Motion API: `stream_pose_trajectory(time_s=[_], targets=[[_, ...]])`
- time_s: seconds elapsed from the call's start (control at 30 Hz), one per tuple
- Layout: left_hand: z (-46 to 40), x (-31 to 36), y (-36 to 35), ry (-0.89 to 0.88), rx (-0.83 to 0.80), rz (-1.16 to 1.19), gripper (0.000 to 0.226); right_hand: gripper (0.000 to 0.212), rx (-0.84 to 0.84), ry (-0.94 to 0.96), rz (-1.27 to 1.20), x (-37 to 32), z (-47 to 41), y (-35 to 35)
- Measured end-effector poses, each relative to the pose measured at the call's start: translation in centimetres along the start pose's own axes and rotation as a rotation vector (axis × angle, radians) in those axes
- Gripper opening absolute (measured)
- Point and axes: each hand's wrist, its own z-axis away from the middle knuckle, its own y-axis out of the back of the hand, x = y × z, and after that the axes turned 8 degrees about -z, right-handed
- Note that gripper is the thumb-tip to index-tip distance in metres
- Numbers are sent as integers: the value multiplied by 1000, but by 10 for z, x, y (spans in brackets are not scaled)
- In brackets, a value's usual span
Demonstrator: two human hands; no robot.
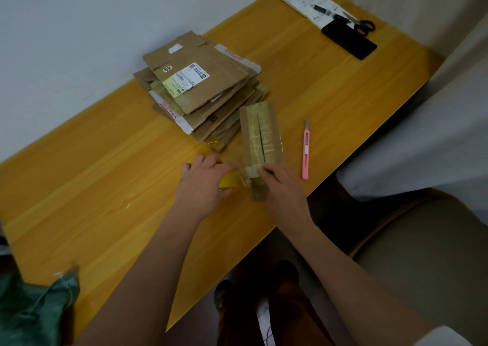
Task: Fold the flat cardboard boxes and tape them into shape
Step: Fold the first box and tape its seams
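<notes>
Left hand [204, 184] grips the yellow tape roll [230, 183]; right hand [284, 187] presses the tape strip onto the small cardboard box [261, 137]. We note a pink utility knife [305, 150] at three o'clock of the box.

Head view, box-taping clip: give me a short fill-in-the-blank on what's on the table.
1. The left hand grips a roll of ____ tape.
2. The right hand presses on the small ____ box.
3. The utility knife right of the box is ____.
4. The scissors lie at the table's ____ end.

Missing: yellow; cardboard; pink; far
</notes>
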Motion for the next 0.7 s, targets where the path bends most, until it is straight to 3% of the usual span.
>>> stream_pose_trajectory(time_s=[0.1, 0.27, 0.43, 0.57, 0.7], targets=[[-2, -5, 2, -16, -44, -5, 55, 53, -79, -74, -36, -1, 2, 0], [2, -3, 7, 42, -177, 206, 57, 58, -121, -96, -24, -3, -4, 3], [9, -1, 2, 58, -164, 293, 55, 30, 19, -168, -73, -15, -8, -3], [19, -9, -3, 31, -173, 398, 59, 28, 85, -281, -147, -21, -13, -11], [17, -11, 7, -3, -157, 276, 58, 19, 63, -194, -111, -15, -7, -13]])
